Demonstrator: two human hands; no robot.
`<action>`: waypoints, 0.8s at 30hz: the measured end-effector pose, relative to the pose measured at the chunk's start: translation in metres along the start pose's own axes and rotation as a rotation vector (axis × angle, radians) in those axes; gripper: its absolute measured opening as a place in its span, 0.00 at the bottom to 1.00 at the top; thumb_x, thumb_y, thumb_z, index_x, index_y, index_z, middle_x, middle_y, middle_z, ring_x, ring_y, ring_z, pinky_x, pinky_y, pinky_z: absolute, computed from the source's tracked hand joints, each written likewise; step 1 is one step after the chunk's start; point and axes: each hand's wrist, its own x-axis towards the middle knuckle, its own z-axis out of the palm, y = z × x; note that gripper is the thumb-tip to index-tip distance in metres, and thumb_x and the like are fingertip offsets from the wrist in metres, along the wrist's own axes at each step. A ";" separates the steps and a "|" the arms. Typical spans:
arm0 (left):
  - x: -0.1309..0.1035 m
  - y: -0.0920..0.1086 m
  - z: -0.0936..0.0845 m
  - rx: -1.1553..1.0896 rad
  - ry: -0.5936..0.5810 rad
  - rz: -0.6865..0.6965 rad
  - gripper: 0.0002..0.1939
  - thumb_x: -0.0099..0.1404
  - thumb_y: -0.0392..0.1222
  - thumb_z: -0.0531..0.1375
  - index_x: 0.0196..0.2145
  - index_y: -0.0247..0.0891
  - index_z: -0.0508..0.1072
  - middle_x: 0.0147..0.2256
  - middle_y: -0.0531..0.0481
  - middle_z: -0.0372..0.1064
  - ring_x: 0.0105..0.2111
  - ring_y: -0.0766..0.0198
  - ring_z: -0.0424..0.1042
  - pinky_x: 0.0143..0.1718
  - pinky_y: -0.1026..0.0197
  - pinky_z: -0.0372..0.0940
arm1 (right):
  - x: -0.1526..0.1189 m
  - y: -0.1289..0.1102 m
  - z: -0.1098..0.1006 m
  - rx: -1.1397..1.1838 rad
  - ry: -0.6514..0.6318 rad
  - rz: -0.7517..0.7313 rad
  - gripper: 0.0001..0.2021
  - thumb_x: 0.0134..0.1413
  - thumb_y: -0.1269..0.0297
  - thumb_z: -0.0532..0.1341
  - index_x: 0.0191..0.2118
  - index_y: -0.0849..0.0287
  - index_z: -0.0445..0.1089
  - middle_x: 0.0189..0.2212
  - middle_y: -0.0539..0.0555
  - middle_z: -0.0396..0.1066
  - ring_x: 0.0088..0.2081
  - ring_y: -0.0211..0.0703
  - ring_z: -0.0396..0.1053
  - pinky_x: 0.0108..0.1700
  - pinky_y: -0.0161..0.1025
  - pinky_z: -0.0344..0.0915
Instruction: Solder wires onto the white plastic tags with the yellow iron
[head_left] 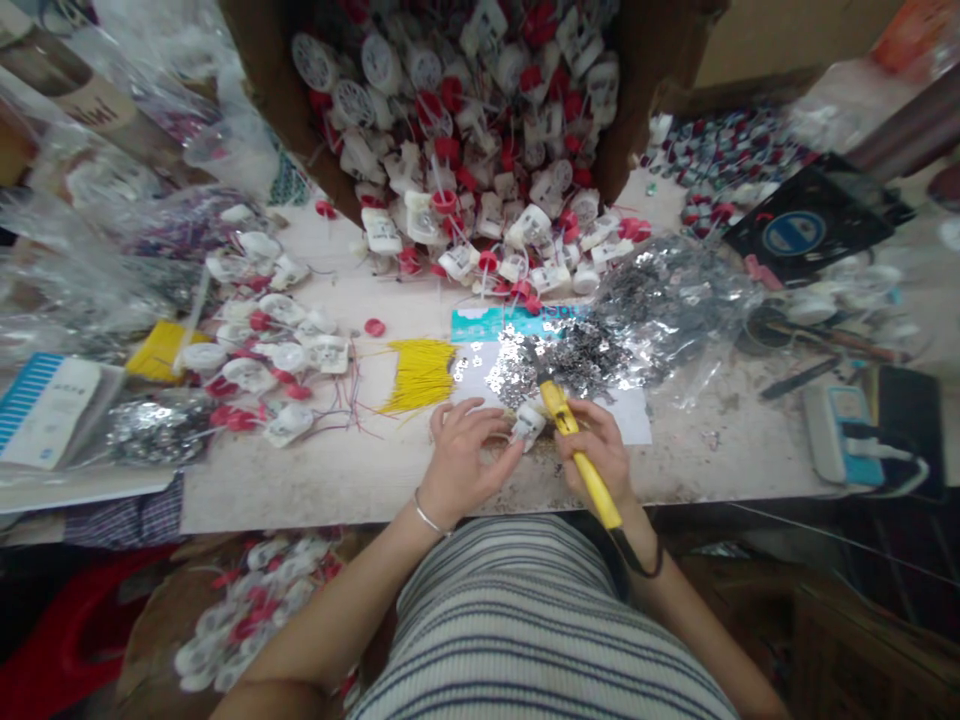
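Near the front edge of the table, my left hand (465,450) pinches a small white plastic part (528,425) between thumb and fingers. My right hand (600,450) is wrapped round a yellow corded tool (592,485), shaped like a soldering iron. Its dark tip points away from me, over the near side of a heap of small shiny metal pieces (585,355). The right fingers are close beside the white part; whether they touch it I cannot tell. Left of the metal pieces lies a bundle of yellow wires (424,373).
A cardboard box (637,90) spills white parts with red caps (487,215) at the back. More wired white parts (285,355) lie left. A plastic bag of metal pieces (675,300), a black box (817,225) and a power strip (840,435) stand right.
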 end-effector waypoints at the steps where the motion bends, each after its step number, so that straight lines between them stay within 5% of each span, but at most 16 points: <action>1: 0.001 -0.002 0.000 -0.011 -0.047 0.015 0.06 0.59 0.44 0.61 0.32 0.41 0.75 0.41 0.49 0.75 0.49 0.51 0.65 0.54 0.44 0.49 | 0.002 0.005 0.006 -0.020 -0.020 -0.043 0.10 0.47 0.80 0.59 0.30 0.55 0.67 0.54 0.51 0.60 0.50 0.43 0.67 0.48 0.42 0.72; 6: 0.007 -0.009 0.004 -0.173 -0.199 -0.038 0.08 0.64 0.37 0.55 0.33 0.38 0.75 0.32 0.49 0.75 0.32 0.62 0.72 0.38 0.58 0.65 | -0.004 0.013 0.015 -0.070 -0.055 -0.065 0.10 0.47 0.79 0.60 0.32 0.55 0.67 0.53 0.53 0.58 0.50 0.42 0.67 0.48 0.41 0.72; 11: 0.016 -0.008 0.010 -0.077 -0.163 0.032 0.06 0.63 0.35 0.57 0.33 0.37 0.74 0.43 0.45 0.73 0.43 0.57 0.70 0.47 0.53 0.63 | -0.019 -0.007 0.005 -0.124 -0.019 -0.034 0.10 0.45 0.80 0.62 0.30 0.57 0.66 0.53 0.53 0.59 0.47 0.40 0.69 0.45 0.37 0.73; 14: 0.018 -0.004 0.010 -0.037 -0.268 0.071 0.07 0.64 0.36 0.56 0.31 0.37 0.74 0.37 0.47 0.75 0.38 0.59 0.71 0.44 0.54 0.63 | -0.023 -0.016 -0.004 -0.097 -0.015 0.036 0.09 0.46 0.79 0.62 0.28 0.58 0.65 0.53 0.53 0.60 0.46 0.41 0.70 0.43 0.38 0.74; 18: 0.017 -0.004 0.008 -0.055 -0.315 0.000 0.08 0.64 0.36 0.55 0.33 0.37 0.75 0.30 0.49 0.74 0.32 0.62 0.71 0.37 0.59 0.64 | -0.025 -0.022 -0.023 -0.106 -0.008 0.070 0.15 0.47 0.78 0.61 0.41 0.55 0.67 0.48 0.56 0.66 0.47 0.45 0.70 0.44 0.44 0.74; 24: 0.018 -0.013 0.015 0.027 -0.276 -0.114 0.07 0.63 0.36 0.57 0.33 0.37 0.75 0.30 0.48 0.74 0.30 0.62 0.71 0.33 0.62 0.62 | -0.033 -0.028 -0.058 -0.096 -0.234 -0.013 0.25 0.49 0.78 0.58 0.55 0.59 0.64 0.52 0.60 0.67 0.50 0.50 0.70 0.48 0.47 0.73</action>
